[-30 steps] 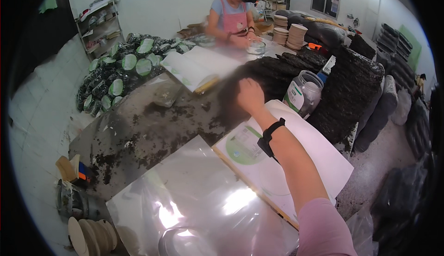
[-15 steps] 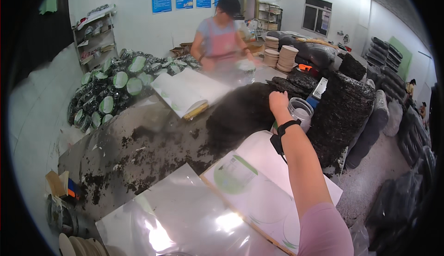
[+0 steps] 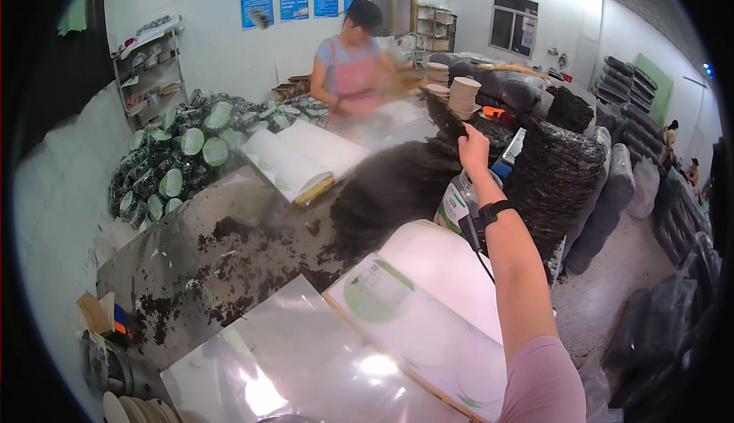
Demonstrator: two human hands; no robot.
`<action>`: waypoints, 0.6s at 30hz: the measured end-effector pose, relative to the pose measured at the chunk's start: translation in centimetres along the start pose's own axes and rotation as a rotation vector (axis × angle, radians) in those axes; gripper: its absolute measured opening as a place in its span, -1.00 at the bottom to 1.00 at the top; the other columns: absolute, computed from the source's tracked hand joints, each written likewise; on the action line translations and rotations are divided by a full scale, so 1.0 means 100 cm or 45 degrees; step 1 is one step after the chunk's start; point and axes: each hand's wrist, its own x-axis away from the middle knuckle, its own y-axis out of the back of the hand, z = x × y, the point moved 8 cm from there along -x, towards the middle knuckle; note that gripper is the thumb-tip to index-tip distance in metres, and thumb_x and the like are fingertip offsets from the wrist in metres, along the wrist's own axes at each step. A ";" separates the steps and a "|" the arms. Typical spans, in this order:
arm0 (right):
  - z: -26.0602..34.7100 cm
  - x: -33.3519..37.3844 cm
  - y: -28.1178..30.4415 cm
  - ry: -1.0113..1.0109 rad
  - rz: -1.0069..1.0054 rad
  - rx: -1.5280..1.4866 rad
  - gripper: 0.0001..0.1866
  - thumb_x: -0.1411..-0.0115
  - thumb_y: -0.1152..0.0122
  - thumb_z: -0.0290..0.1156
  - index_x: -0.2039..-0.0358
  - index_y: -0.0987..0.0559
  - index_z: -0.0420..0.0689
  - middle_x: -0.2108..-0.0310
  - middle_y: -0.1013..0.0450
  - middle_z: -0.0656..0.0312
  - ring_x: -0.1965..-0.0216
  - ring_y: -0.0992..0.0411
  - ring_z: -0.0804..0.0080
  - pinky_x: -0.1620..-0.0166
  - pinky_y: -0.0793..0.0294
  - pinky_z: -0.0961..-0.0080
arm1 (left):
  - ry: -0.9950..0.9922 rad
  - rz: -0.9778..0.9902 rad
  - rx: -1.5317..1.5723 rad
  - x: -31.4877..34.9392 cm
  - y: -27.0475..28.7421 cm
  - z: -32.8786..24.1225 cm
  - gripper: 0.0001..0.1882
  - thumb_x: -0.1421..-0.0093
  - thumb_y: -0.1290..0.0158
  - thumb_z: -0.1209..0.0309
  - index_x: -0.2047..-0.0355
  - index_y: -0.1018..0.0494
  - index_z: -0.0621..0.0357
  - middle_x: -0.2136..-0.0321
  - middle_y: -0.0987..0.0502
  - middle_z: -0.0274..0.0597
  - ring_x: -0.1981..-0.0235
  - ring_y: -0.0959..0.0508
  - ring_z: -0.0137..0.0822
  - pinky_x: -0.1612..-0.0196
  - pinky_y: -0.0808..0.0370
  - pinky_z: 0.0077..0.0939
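Observation:
My right hand (image 3: 474, 148) is stretched out to the right of the middle, closed on the edge of a dark sheet that looks like dried seaweed (image 3: 442, 117), raised at a tilt. A black band with a cable circles this wrist. Below the hand, partly behind my forearm, stands a clear jar with a white and green label (image 3: 453, 203). Loose dark seaweed (image 3: 390, 186) is heaped left of the jar, and a tall seaweed stack (image 3: 554, 178) rises to its right. Nearer me lie printed plastic bags (image 3: 413, 323) and a clear plastic sheet (image 3: 283, 339). My left hand is out of view.
Across the table a person in a pink apron (image 3: 355, 71) works beside a white bag stack (image 3: 313, 155). Round wrapped packages (image 3: 191, 144) are piled at the left. Stacked pale discs (image 3: 463, 95), an orange tool (image 3: 493, 112) and a blue-and-white box (image 3: 508, 155) stand beyond my hand.
My right hand has moved from beside the jar's mouth and now holds up a dark seaweed sheet. The jar now leans or stands further left in view, its label showing.

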 end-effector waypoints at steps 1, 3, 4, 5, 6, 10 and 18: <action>0.005 0.000 0.001 0.011 -0.004 -0.008 -0.60 0.00 0.02 -0.54 0.09 -0.53 -0.17 0.31 -0.47 -0.16 0.23 -0.45 -0.08 0.14 -0.43 0.17 | 0.073 -0.031 0.093 0.001 0.004 0.002 -0.50 -0.04 -0.08 0.37 -0.05 -0.36 -0.03 -0.15 -0.24 0.13 -0.18 -0.20 0.20 -0.16 -0.19 0.05; 0.007 0.003 -0.007 -0.067 0.137 0.054 -0.59 0.00 0.02 -0.55 0.10 -0.54 -0.13 0.31 -0.47 -0.17 0.23 -0.44 -0.09 0.14 -0.42 0.16 | 0.041 -0.088 0.057 0.002 0.014 -0.005 -0.50 -0.02 -0.09 0.40 -0.04 -0.36 0.00 -0.15 -0.23 0.15 -0.19 -0.19 0.20 -0.18 -0.19 0.01; 0.016 0.005 -0.013 0.001 0.187 0.145 -0.63 -0.01 0.02 -0.55 0.14 -0.55 -0.10 0.35 -0.48 -0.16 0.26 -0.45 -0.10 0.17 -0.43 0.15 | 0.003 -0.135 0.016 0.000 0.022 -0.009 -0.49 -0.01 -0.10 0.43 -0.04 -0.37 0.03 -0.15 -0.23 0.16 -0.19 -0.19 0.20 -0.19 -0.19 -0.02; 0.023 0.011 -0.021 0.038 0.294 0.218 -0.70 -0.04 0.03 -0.56 0.20 -0.53 -0.16 0.34 -0.48 -0.12 0.26 -0.45 -0.08 0.17 -0.44 0.17 | 0.010 -0.147 0.013 -0.001 0.030 -0.011 -0.49 -0.01 -0.10 0.43 -0.04 -0.37 0.03 -0.15 -0.23 0.16 -0.19 -0.19 0.20 -0.19 -0.19 -0.02; 0.026 0.015 -0.025 0.169 0.281 0.353 -0.74 -0.06 0.04 -0.55 0.21 -0.51 -0.17 0.31 -0.48 -0.09 0.22 -0.45 -0.03 0.17 -0.45 0.23 | -0.014 -0.137 0.065 -0.006 0.039 -0.015 -0.50 -0.02 -0.10 0.43 -0.04 -0.37 0.04 -0.15 -0.23 0.18 -0.18 -0.19 0.22 -0.19 -0.20 -0.01; 0.007 0.030 -0.078 0.200 0.660 0.889 -0.71 -0.14 0.04 -0.49 0.09 -0.42 -0.13 0.10 -0.44 0.09 0.00 -0.38 0.20 -0.03 -0.32 0.19 | -0.118 -0.160 0.107 -0.012 0.057 -0.025 -0.49 -0.03 -0.10 0.42 -0.05 -0.37 0.06 -0.12 -0.26 0.22 -0.16 -0.23 0.24 -0.17 -0.21 0.01; 0.010 0.061 -0.110 0.264 0.902 1.103 -0.56 -0.17 0.00 -0.44 -0.10 -0.33 0.00 0.04 -0.42 0.08 -0.08 -0.34 0.20 -0.11 -0.16 -0.12 | -0.087 -0.085 0.130 -0.011 0.060 -0.026 -0.48 0.01 -0.14 0.42 -0.02 -0.39 0.07 -0.09 -0.29 0.21 -0.12 -0.26 0.26 -0.15 -0.24 0.02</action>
